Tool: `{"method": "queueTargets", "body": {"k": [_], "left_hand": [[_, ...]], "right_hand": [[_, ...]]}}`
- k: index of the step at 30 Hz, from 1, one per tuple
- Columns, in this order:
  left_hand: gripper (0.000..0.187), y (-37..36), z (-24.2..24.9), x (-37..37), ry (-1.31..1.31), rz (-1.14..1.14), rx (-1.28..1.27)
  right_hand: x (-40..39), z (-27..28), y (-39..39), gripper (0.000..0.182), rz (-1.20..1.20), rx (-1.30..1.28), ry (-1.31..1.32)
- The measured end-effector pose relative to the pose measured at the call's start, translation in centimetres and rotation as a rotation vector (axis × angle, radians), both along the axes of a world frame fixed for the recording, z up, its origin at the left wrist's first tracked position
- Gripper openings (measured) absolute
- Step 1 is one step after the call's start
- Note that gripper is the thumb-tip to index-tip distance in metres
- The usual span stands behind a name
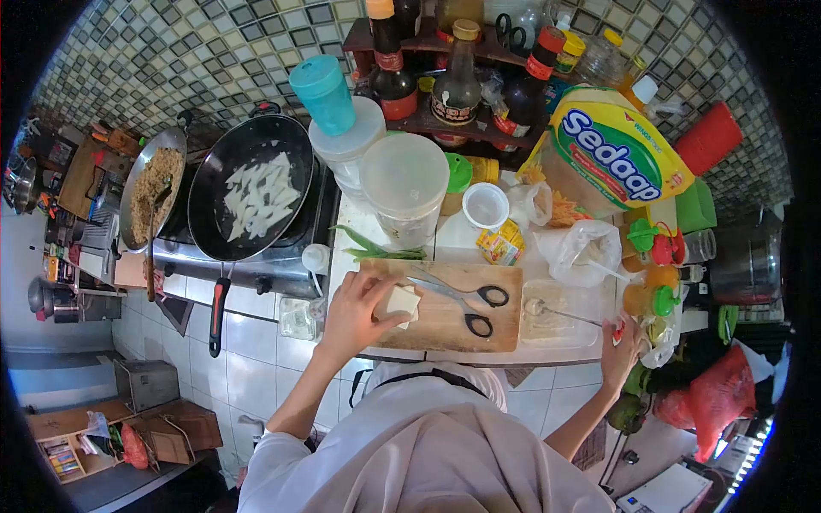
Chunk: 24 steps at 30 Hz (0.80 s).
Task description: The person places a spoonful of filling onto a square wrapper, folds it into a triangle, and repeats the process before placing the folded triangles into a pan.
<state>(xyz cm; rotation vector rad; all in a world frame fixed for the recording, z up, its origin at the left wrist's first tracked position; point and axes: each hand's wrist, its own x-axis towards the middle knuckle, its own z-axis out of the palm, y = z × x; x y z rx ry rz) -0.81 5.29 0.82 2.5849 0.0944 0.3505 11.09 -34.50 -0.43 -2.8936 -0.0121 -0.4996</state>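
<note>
Apparently you are partway along: the frying pan [201, 214] is already holding a loose heap of pale strips [261, 195], none looking browned, while a small stack of squarish pale sheets [404, 301] is lying on the wooden cutting board [445, 339], seemingly uncut. Your left hand [355, 309] is holding that stack near the board's left end, its thumb and fingers narrowing around the near edges. The scissors [479, 299] are resting on the board just beside the sheets, their blades pointing towards your left hand and no fingers in their loops.

Your right hand [622, 346] is reaching the far end of a thin metal utensil [569, 315], which is leaning over the rim of a shallow clear tray [560, 339] to the right of the board. Its fingers are curling by something red, but you cannot tell whether they are gripping.

Your left fingers are covering part of the stack, so its number of layers is staying unclear. The utensil's head is blurring into the tray's contents, too small to identify. At the far left, the wok [130, 224] of brown crumbly food [158, 184] is sitting beside the frying pan, and the fisheye edge is stretching the outermost objects.
</note>
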Motion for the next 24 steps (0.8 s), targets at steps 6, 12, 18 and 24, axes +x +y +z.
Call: {"method": "queueTargets", "body": {"k": [6, 12, 18, 24], "left_hand": [[0.045, -0.5, -0.8, -0.5, 0.006, 0.001, -0.079], [0.040, -1.0, -0.9, -1.0, -0.074, 0.027, 0.090], [0.038, -1.9, -0.5, -1.1, -0.108, 0.095, 0.157], [0.029, -2.1, -0.9, -0.9, -0.141, 0.146, -0.047]], "right_hand": [[0.8, -0.8, -1.1, 0.033, 0.072, 0.353, 0.268], [1.1, 1.6, 1.2, 0.026, 0.084, 0.497, 0.154], [0.3, 1.5, 5.1, 0.018, 0.190, 1.019, 0.224], [-0.1, 1.7, 5.4, 0.028, 0.293, 0.960, -0.029]]}}
